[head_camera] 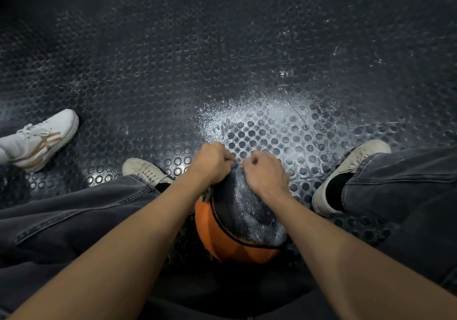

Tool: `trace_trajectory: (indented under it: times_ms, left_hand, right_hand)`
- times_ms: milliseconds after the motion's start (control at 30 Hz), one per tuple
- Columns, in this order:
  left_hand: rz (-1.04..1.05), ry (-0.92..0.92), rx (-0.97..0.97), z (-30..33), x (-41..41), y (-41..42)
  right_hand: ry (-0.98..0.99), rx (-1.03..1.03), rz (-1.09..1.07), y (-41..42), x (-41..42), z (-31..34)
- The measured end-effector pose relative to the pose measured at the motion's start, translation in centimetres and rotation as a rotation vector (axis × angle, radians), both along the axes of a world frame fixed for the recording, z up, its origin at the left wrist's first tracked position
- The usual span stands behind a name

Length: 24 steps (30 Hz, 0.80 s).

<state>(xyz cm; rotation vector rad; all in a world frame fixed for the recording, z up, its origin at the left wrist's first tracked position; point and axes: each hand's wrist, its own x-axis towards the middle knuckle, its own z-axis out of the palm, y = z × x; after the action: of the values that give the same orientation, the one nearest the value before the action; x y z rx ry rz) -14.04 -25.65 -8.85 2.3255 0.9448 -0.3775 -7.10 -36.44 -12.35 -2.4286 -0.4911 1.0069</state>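
Note:
An orange and black basketball rests on the floor between my legs, its black panel dusted white. My left hand and my right hand sit on the far top of the ball with fingers curled. Between the two hands they pinch a small blue-and-orange thing, too small to identify. A bit of greenish cord or fabric shows under my left wrist against the ball.
The floor is black rubber with raised round studs, with a white powdery patch just beyond the ball. My two pale shoes flank the ball. Another person's white sneaker stands at the left.

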Motion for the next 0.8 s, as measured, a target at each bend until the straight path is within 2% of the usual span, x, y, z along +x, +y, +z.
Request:
trace_trajectory:
  times_ms: [167,300,400,567,700,800]
  left_hand:
    - [-0.165,-0.034,0.008,2.3,-3.4,-1.0]
    - [-0.112,-0.029,0.073,0.6,-1.4,-0.7]
    - [-0.103,-0.002,0.019,0.2,0.6,-0.1]
    - [-0.199,-0.016,-0.016,2.3,-2.0,-0.8]
    - [-0.085,-0.033,0.123,0.5,-1.2,-1.1]
    - [-0.004,0.027,0.057,-0.8,1.0,-0.3]
  right_hand:
    - [0.014,0.004,0.017,0.2,0.0,-0.2]
    - [-0.001,0.013,0.008,0.3,0.0,-0.4]
    - [0.015,-0.003,-0.024,0.0,0.4,-0.6]
    - [0.047,0.002,-0.011,0.1,0.4,-0.4]
    - [0.001,-0.008,0.063,0.3,-0.2,0.2]
    - [-0.009,-0.018,0.074,0.2,-0.3,0.1]
